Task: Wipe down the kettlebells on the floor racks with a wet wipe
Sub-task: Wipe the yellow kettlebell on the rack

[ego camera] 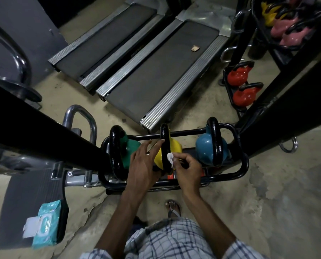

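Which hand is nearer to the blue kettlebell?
Right. The right hand, holding the wet wipe, sits just left of the blue kettlebell; the left hand lies beyond the yellow kettlebell.

The worn concrete floor (230, 212) carries a black tubular floor rack (243, 165) in the near middle, holding three kettlebells in a row: green (131, 148) on the left, yellow (174, 146) in the middle, blue (204, 148) on the right. A second rack (227, 90) with two red kettlebells (239, 86) sits far right. Two treadmills (152, 71) lie beyond. A wet-wipe pack (45, 225) rests on a dark pad (25, 199) near left.
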The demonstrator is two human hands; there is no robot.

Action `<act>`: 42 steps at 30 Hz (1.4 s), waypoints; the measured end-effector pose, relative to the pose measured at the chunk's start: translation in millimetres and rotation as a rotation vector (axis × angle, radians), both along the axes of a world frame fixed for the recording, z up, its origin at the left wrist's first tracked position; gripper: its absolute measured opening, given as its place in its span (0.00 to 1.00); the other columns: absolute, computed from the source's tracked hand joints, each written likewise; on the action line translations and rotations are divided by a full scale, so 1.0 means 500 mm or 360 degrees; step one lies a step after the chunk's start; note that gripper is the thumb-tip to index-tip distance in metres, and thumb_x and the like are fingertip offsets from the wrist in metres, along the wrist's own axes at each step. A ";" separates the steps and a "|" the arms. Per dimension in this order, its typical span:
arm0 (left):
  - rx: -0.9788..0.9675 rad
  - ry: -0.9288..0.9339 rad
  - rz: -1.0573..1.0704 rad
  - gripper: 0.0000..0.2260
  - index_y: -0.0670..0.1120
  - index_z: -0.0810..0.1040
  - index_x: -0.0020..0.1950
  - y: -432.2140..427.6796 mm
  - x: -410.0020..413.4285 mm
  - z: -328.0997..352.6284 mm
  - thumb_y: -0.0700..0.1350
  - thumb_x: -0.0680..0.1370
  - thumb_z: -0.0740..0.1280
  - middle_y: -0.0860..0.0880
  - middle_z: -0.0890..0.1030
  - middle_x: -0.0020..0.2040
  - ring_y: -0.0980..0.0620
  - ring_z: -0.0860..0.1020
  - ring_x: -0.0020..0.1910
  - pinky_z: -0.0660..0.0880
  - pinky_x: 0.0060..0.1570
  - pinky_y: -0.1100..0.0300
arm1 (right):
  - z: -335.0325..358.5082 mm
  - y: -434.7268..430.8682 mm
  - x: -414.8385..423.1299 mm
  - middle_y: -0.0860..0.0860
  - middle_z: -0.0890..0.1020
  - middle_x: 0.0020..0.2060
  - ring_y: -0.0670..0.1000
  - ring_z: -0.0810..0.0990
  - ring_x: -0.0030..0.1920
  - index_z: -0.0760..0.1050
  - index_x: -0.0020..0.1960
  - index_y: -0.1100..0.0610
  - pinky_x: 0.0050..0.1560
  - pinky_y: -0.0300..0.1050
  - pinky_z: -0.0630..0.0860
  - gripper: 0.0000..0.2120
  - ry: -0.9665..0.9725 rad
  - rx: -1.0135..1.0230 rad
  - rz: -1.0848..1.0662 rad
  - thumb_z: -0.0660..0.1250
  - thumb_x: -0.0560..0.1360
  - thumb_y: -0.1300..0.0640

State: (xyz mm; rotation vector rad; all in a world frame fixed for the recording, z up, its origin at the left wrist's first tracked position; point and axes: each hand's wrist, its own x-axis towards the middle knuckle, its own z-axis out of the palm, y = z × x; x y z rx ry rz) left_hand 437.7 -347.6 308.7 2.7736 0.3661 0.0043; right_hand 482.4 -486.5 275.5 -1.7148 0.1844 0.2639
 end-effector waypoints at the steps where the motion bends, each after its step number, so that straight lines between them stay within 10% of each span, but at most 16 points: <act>1: 0.0003 -0.0005 -0.0003 0.50 0.58 0.60 0.80 0.001 0.000 0.000 0.54 0.63 0.82 0.41 0.67 0.75 0.40 0.70 0.71 0.69 0.65 0.45 | 0.001 0.003 0.003 0.43 0.85 0.45 0.37 0.83 0.45 0.84 0.49 0.54 0.43 0.28 0.77 0.05 0.0017 -0.0002 -0.0010 0.72 0.76 0.62; 14: 0.0009 0.0025 0.0004 0.50 0.60 0.57 0.80 -0.005 -0.003 -0.006 0.59 0.64 0.81 0.43 0.67 0.75 0.43 0.68 0.72 0.67 0.66 0.48 | -0.001 0.115 0.226 0.48 0.85 0.39 0.50 0.85 0.45 0.84 0.44 0.55 0.50 0.44 0.83 0.03 0.0363 0.0109 -0.0058 0.76 0.73 0.56; 18: -0.0001 -0.0015 -0.0003 0.51 0.58 0.59 0.80 -0.002 -0.004 -0.006 0.57 0.62 0.82 0.42 0.68 0.73 0.42 0.70 0.70 0.69 0.63 0.48 | 0.031 0.093 0.219 0.47 0.86 0.41 0.42 0.82 0.41 0.86 0.46 0.56 0.42 0.32 0.76 0.08 -0.0206 -0.0308 0.0341 0.76 0.74 0.52; 26: -0.0057 -0.0049 -0.0013 0.49 0.59 0.58 0.79 -0.002 -0.005 -0.005 0.59 0.64 0.80 0.45 0.66 0.75 0.44 0.68 0.72 0.68 0.64 0.50 | 0.096 0.179 0.299 0.58 0.86 0.45 0.58 0.84 0.50 0.85 0.45 0.60 0.52 0.49 0.81 0.08 -0.0839 -0.1476 0.1377 0.75 0.67 0.60; 42: -0.0389 -0.0132 0.0138 0.54 0.47 0.59 0.80 0.017 -0.017 -0.049 0.59 0.60 0.82 0.44 0.65 0.77 0.45 0.65 0.75 0.66 0.70 0.47 | 0.175 0.286 0.318 0.53 0.83 0.39 0.54 0.84 0.45 0.80 0.39 0.59 0.43 0.43 0.79 0.13 -0.0515 -0.2142 0.2105 0.81 0.63 0.54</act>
